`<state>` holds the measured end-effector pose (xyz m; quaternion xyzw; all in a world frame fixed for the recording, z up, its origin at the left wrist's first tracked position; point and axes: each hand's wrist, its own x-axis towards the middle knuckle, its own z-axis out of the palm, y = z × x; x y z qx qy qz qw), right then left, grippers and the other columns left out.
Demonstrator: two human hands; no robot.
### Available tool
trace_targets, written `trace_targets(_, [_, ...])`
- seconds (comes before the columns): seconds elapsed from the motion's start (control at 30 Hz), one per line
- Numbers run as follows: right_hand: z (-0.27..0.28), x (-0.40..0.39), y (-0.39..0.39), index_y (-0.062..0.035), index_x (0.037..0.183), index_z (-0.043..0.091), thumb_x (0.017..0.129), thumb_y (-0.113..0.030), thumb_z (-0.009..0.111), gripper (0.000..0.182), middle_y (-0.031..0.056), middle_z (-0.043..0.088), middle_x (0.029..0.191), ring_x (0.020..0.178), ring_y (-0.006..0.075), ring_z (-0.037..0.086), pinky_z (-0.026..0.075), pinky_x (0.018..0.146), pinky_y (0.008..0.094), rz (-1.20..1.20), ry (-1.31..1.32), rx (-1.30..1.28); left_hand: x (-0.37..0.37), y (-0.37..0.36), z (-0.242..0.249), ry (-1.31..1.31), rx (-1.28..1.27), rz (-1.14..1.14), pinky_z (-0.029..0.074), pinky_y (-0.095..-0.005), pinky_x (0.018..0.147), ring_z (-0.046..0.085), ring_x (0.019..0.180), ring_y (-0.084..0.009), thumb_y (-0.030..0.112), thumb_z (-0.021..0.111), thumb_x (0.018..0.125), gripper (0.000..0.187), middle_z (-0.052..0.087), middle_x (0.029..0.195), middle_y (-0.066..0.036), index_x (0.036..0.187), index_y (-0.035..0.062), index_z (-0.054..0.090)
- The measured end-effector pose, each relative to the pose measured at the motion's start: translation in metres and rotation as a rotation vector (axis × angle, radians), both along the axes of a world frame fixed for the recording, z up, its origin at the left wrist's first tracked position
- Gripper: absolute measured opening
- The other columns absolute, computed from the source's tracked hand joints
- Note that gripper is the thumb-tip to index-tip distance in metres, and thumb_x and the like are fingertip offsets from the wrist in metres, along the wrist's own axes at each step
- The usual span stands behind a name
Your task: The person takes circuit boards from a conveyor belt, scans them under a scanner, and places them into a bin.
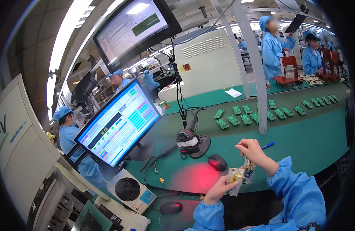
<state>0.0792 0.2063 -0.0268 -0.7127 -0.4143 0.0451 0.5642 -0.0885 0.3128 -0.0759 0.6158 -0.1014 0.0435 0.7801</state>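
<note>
Near the front edge of the green bench, my left hand [220, 189] is closed on a small circuit board [234, 181] with yellow and pale parts. Just right of it, a second board [249, 170] stands tilted below my right hand [251, 149]. The fingers of my right hand are curled, and its lower fingers seem to hold that second board. The two boards are side by side, close together. Beyond my right hand a blue pen [268, 145] lies on the bench.
Left of my hands are a mouse [217, 162], a barcode scanner [188, 141] on its stand and a lit monitor [119, 122]. Several green boards [245, 119] lie on the belt behind a metal post [258, 77]. Co-workers in blue [272, 50] stand farther back.
</note>
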Motion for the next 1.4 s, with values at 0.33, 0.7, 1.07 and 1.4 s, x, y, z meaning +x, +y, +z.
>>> trace_targets(0.33, [-0.009, -0.005, 0.048, 0.0016, 0.077, 0.063, 0.081, -0.026, 0.062, 0.028, 0.0082, 0.061, 0.055, 0.05, 0.0156, 0.06, 0.047, 0.052, 0.0295, 0.08, -0.039, -0.167, 0.003, 0.006, -0.012, 0.085, 0.124, 0.18, 0.043, -0.0253, 0.082, 0.054, 0.095, -0.0095, 0.016, 0.058, 0.087, 0.033, 0.058, 0.105, -0.004, 0.116, -0.0007, 0.052])
trace_targets(0.7, [-0.034, -0.001, 0.015, 0.0003, 0.096, 0.057, 0.088, -0.016, 0.054, 0.018, 0.0041, 0.06, 0.081, 0.068, 0.0085, 0.056, 0.045, 0.062, 0.0217, 0.073, 0.139, 0.097, -0.024, 0.068, -0.035, 0.07, -0.067, 0.676, 0.049, -0.0265, 0.076, 0.06, 0.088, -0.0122, 0.01, 0.055, 0.087, 0.027, 0.062, 0.1, -0.007, 0.111, -0.0026, 0.054])
trace_targets(1.07, [-0.074, 0.012, -0.022, 0.0, 0.09, 0.058, 0.088, -0.018, 0.054, 0.019, 0.0039, 0.061, 0.077, 0.064, 0.0091, 0.056, 0.044, 0.059, 0.0223, -0.006, 0.268, 0.11, -0.033, 0.09, -0.045, -0.03, -0.205, 0.805, 0.049, -0.0257, 0.075, 0.06, 0.086, -0.012, 0.011, 0.059, 0.086, 0.027, 0.062, 0.1, -0.008, 0.108, -0.0036, 0.054])
trace_targets(1.4, [-0.074, 0.01, -0.025, 0.0004, 0.086, 0.06, 0.088, -0.018, 0.053, 0.019, 0.004, 0.061, 0.074, 0.063, 0.0089, 0.056, 0.044, 0.059, 0.0222, -0.026, 0.256, 0.093, -0.035, 0.094, -0.05, -0.068, -0.192, 0.78, 0.048, -0.0257, 0.076, 0.059, 0.088, -0.0118, 0.009, 0.058, 0.086, 0.025, 0.061, 0.101, -0.008, 0.108, -0.003, 0.054])
